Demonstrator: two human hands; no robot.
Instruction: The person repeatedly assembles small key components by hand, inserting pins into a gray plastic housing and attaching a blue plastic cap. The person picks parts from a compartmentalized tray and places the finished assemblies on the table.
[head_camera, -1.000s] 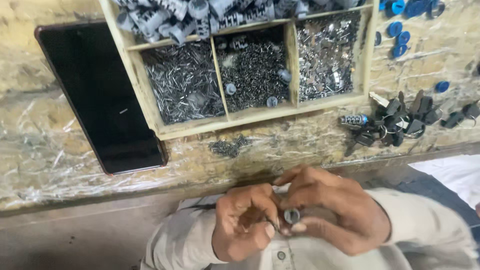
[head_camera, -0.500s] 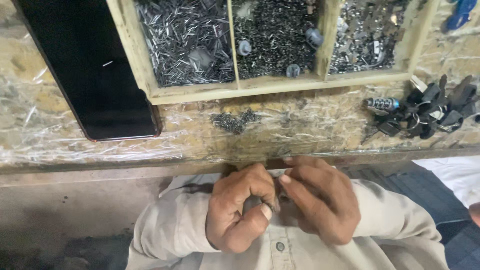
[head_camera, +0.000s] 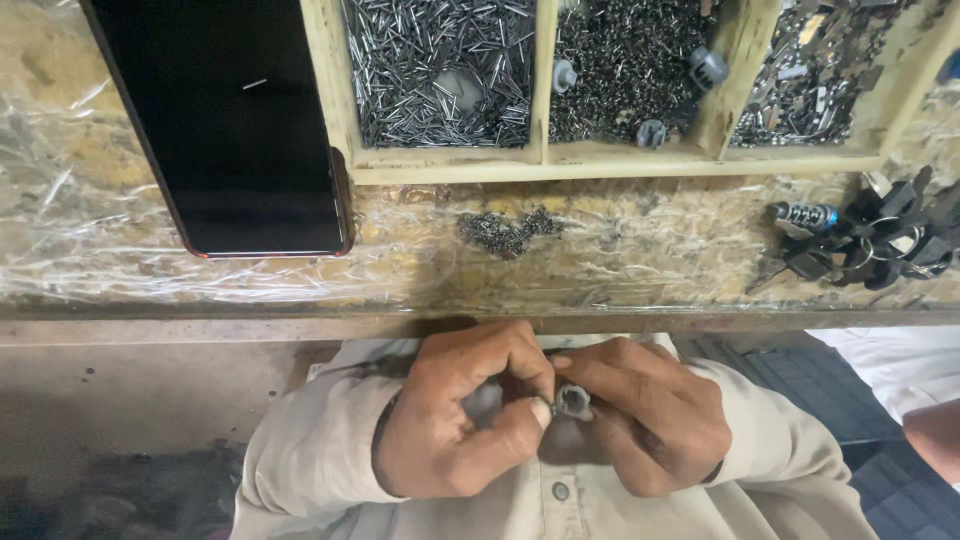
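Observation:
My left hand (head_camera: 455, 420) and my right hand (head_camera: 650, 420) meet close to my chest, below the edge of the workbench (head_camera: 300, 322). Between their fingertips they pinch a small grey metal part (head_camera: 572, 401) with a round end. Both sets of fingers are curled tight around it, and most of the part is hidden by them. My sleeves and shirt are beige.
A wooden divided tray (head_camera: 600, 160) holds thin metal pins (head_camera: 440, 70), tiny dark parts and mixed metal pieces. A black phone (head_camera: 230, 120) lies at the left. A small pile of tiny springs (head_camera: 505, 230) and a bunch of black keys (head_camera: 870, 240) lie on the plastic-covered bench.
The view has shifted down and closer, so the tray's upper rows left the frame. My hands stay together on the small part, with my fingers shifting a little around it.

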